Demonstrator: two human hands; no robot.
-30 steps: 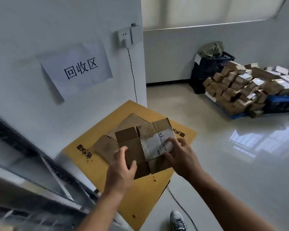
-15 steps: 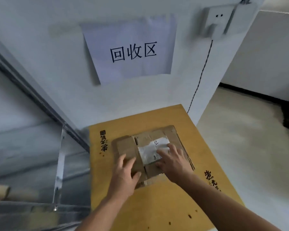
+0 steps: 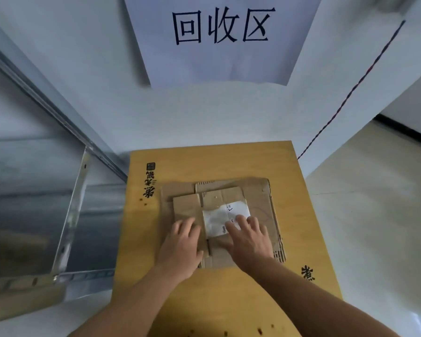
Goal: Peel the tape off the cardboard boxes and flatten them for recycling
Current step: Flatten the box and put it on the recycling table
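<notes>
A small flattened cardboard box (image 3: 187, 206) with a white shipping label (image 3: 219, 217) lies on top of other flattened brown cardboard (image 3: 255, 193). The stack rests on a large yellow cardboard sheet (image 3: 229, 300) on the floor by the wall. My left hand (image 3: 181, 246) presses flat on the box's left half, fingers straight. My right hand (image 3: 249, 242) presses on its right half, fingertips on the label. No loose tape shows.
A white paper sign (image 3: 221, 37) with black characters hangs on the wall just ahead. A metal frame with a glass panel (image 3: 66, 215) stands at the left. A thin cord (image 3: 350, 91) runs down the wall at the right, beside pale floor (image 3: 374, 227).
The flattened box came down from my hands onto the stack on the yellow sheet. Both hands went from holding it to pressing it flat. My view swung left and closer to the wall.
</notes>
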